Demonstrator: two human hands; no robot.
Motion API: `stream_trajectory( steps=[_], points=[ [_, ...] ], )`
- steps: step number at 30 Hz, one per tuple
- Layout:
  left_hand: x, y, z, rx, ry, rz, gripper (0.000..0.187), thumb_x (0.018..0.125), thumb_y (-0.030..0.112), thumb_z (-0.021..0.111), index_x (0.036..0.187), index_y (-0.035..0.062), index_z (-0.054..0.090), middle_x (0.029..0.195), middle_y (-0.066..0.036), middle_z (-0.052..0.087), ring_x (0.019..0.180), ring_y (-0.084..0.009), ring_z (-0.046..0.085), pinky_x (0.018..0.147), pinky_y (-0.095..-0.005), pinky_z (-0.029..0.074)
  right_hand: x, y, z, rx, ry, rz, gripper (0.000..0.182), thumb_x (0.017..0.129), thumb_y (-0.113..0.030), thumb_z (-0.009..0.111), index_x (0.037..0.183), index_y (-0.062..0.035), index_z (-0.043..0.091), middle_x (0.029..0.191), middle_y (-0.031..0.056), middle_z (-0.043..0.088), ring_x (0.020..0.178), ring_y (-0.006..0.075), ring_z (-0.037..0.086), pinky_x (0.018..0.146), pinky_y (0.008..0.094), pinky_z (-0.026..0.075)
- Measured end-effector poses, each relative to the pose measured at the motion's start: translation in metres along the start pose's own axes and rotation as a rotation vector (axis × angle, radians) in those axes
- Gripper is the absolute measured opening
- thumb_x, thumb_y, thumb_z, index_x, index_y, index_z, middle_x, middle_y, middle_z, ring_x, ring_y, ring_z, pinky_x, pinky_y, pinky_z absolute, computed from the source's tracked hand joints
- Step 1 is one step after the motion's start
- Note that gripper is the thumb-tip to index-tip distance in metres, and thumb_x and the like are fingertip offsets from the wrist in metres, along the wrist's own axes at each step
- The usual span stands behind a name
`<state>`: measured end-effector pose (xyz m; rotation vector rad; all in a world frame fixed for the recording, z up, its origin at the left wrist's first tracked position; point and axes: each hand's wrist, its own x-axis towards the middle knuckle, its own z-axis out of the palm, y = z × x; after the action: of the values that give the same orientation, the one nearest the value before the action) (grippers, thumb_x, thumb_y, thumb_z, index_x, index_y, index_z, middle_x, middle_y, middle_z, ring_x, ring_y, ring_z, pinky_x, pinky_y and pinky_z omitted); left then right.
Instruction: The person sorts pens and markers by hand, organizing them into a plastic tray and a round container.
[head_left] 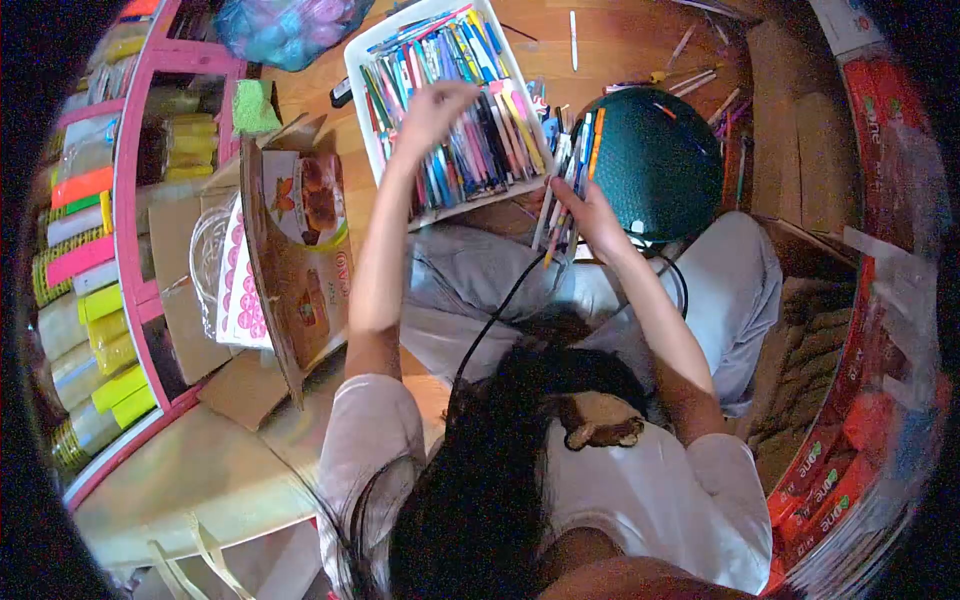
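Observation:
A white tray (361, 130) packed with rows of pens and markers (440, 62) stands on the floor in front of me. Over the middle of it is my left hand (436, 115), blurred, so what its fingers do or hold is not clear. Beside the tray's right edge, my right hand (592, 218) grips a bundle of pens (562, 200), some white, some orange and dark. Just beyond that hand sits a dark green rounded object (645, 160) with a textured surface, near my crossed legs.
On the left stand an open cardboard box (300, 270) and a pink-framed shelf (145, 170) with packaged goods. A bag of colourful balls (290, 30) lies behind. Loose pens (695, 82) are scattered at the back right. Red packs (815, 490) line the right side.

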<state>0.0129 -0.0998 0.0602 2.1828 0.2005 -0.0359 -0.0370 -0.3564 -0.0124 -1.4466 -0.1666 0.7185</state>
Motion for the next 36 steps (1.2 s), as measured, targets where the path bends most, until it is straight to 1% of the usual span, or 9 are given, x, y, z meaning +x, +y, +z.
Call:
stream_trajectory(
  steps=[1,3,4,11,15,21,26,30,36],
  points=[
    [-0.018,0.011,0.014,-0.184,-0.139,0.130,0.022,0.081,0.021,0.054,0.093,0.0054,0.064,0.077,-0.007,0.063,0.066,-0.0109,0.058,0.059,-0.0245,0.045,0.001,0.000,-0.001,0.026,-0.027,0.021,0.029,0.089,-0.026,0.043,0.095,0.0007,0.052,0.081,0.0075,0.059,0.074,0.0148,0.055,0.067,0.0277,0.045],
    [-0.043,0.059,0.030,-0.075,-0.405,-0.156,0.027,0.079,0.026,0.059,0.090,0.0010,0.064,0.078,-0.010,0.064,0.071,-0.0123,0.059,0.067,-0.0270,0.046,-0.003,-0.004,0.000,0.075,-0.081,0.061,0.031,0.088,-0.028,0.046,0.104,-0.0015,0.050,0.082,0.0015,0.054,0.073,0.0094,0.044,0.069,0.0260,0.040],
    [-0.051,0.055,0.042,-0.008,-0.367,0.020,0.030,0.079,0.028,0.059,0.090,0.0005,0.063,0.079,-0.006,0.064,0.071,-0.0117,0.058,0.065,-0.0272,0.047,-0.005,-0.009,0.001,0.074,-0.087,0.061,0.032,0.088,-0.027,0.045,0.106,-0.0014,0.049,0.084,0.0019,0.055,0.074,0.0093,0.045,0.068,0.0256,0.040],
    [-0.067,0.054,0.052,-0.007,-0.286,0.009,0.024,0.076,0.021,0.061,0.084,-0.0023,0.063,0.071,-0.010,0.063,0.064,-0.0137,0.058,0.063,-0.0281,0.047,-0.015,-0.024,0.006,-0.153,-0.030,-0.102,0.028,0.088,-0.023,0.046,0.106,-0.0014,0.049,0.089,0.0013,0.055,0.081,0.0073,0.047,0.073,0.0229,0.040],
    [-0.049,0.038,0.010,-0.255,-0.024,-0.032,0.025,0.073,0.020,0.060,0.081,-0.0035,0.063,0.065,-0.011,0.061,0.060,-0.0139,0.058,0.059,-0.0271,0.046,-0.005,-0.012,0.005,0.175,-0.090,0.040,0.026,0.090,-0.021,0.042,0.101,0.0009,0.048,0.089,0.0105,0.060,0.080,0.0165,0.058,0.072,0.0279,0.047],
    [0.040,-0.066,-0.086,0.231,0.490,-0.186,0.030,0.067,0.027,0.063,0.078,-0.0007,0.065,0.059,-0.011,0.060,0.056,-0.0155,0.059,0.054,-0.0278,0.046,0.009,0.016,-0.003,0.019,0.001,0.039,0.026,0.089,-0.021,0.043,0.099,0.0027,0.045,0.088,0.0160,0.059,0.081,0.0240,0.061,0.072,0.0330,0.049],
    [0.081,-0.141,-0.079,0.382,0.454,-0.165,0.028,0.059,0.024,0.071,0.071,0.0001,0.064,0.065,-0.015,0.062,0.061,-0.0262,0.061,0.060,-0.0343,0.047,0.009,0.014,0.002,0.084,0.044,0.165,0.031,0.087,-0.026,0.046,0.102,-0.0001,0.052,0.090,0.0076,0.058,0.085,0.0147,0.051,0.079,0.0274,0.039],
    [0.077,-0.112,-0.058,0.430,0.525,-0.217,0.026,0.057,0.021,0.075,0.060,0.0007,0.060,0.063,-0.017,0.060,0.061,-0.0288,0.060,0.060,-0.0372,0.047,0.010,0.011,0.002,0.057,-0.002,0.110,0.027,0.089,-0.022,0.043,0.100,0.0026,0.043,0.088,0.0164,0.058,0.080,0.0236,0.060,0.071,0.0322,0.050],
    [0.068,-0.102,-0.058,0.499,0.565,-0.224,0.025,0.060,0.021,0.074,0.061,0.0001,0.060,0.064,-0.018,0.060,0.062,-0.0313,0.060,0.060,-0.0381,0.046,0.006,0.004,0.003,0.122,-0.020,0.071,0.027,0.090,-0.022,0.043,0.099,0.0025,0.043,0.089,0.0163,0.058,0.081,0.0235,0.060,0.072,0.0327,0.049]
  ],
)
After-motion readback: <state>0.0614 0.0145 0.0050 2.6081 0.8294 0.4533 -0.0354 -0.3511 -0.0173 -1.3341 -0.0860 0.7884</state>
